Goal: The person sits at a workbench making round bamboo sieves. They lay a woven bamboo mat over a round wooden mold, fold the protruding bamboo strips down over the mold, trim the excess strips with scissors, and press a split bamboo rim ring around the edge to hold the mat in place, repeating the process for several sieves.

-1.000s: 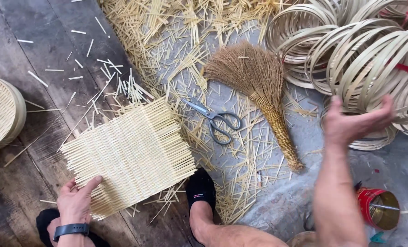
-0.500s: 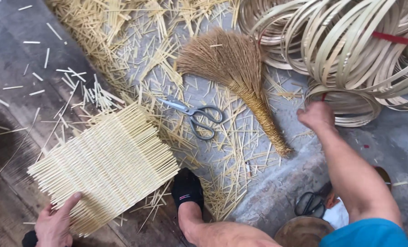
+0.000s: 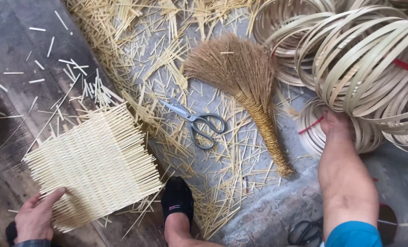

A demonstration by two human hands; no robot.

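Woven bamboo mat [image 3: 92, 167] lay on floor at left, left hand [image 3: 36, 218] pressing its near corner, fingers spread flat. Scissors [image 3: 197, 122] & hand broom [image 3: 247, 87] lay mid-floor. Right hand [image 3: 337, 126] reached into bamboo strip hoops [image 3: 368, 68]; its grip couldn't be told.

The right hand's [image 3: 335, 124] fingers are hidden among the bamboo hoops [image 3: 373, 68].

Scissors [image 3: 196, 123] lie beside a straw whisk broom [image 3: 247, 87].
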